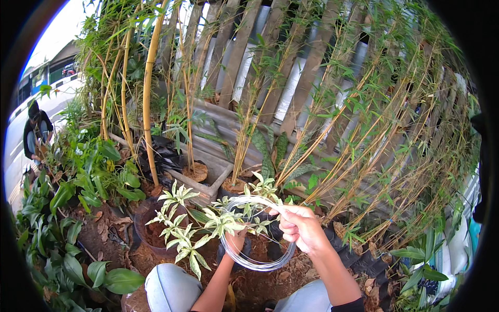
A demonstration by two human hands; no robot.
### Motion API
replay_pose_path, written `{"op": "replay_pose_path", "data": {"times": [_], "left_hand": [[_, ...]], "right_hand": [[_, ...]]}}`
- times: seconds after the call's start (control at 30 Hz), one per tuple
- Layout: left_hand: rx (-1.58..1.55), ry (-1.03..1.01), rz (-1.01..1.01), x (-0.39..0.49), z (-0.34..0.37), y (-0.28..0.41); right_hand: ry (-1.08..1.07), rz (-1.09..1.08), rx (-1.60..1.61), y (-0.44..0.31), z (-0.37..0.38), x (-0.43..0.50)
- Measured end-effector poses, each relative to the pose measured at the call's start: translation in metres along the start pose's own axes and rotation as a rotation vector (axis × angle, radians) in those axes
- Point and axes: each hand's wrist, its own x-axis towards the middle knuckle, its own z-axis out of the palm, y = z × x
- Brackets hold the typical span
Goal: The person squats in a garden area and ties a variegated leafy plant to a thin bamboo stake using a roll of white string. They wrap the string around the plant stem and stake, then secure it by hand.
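A coil of silvery wire [260, 266] hangs upright from my right hand [298, 226], whose fingers pinch the upper right of the loop. My left hand [237, 238] reaches through or behind the coil, among the leaves of a variegated plant [222, 222]; leaves and wire hide its fingertips, so I cannot tell what they hold. The plant's pale green and cream leaves spread left of the coil and above it. A dark plastic pot [156, 245] with brown soil stands left of my left hand.
Potted bamboo stems [148, 97] rise in front of a wooden slat fence [312, 70]. A concrete trough [214, 187] lies beyond the plant. Broad-leaved plants [74, 269] crowd the left side. Black plastic bags [366, 265] lie to the right. A person [37, 132] crouches far left by the road.
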Motion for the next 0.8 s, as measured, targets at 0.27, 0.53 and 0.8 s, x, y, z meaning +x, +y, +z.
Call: {"op": "replay_pose_path", "data": {"times": [0.27,0.53,0.8], "left_hand": [[-0.471,-0.01,-0.424,0.017,-0.009,-0.003],[-0.561,-0.079,-0.356,0.028,-0.028,0.014],[-0.688,-0.264,-0.409,0.03,-0.04,0.007]], "right_hand": [[-0.135,0.086,-0.636,0.06,-0.058,-0.029],[-0.24,-0.036,-1.284,0.127,-0.109,-0.006],[-0.116,0.113,-1.783,0.154,-0.146,0.014]]}}
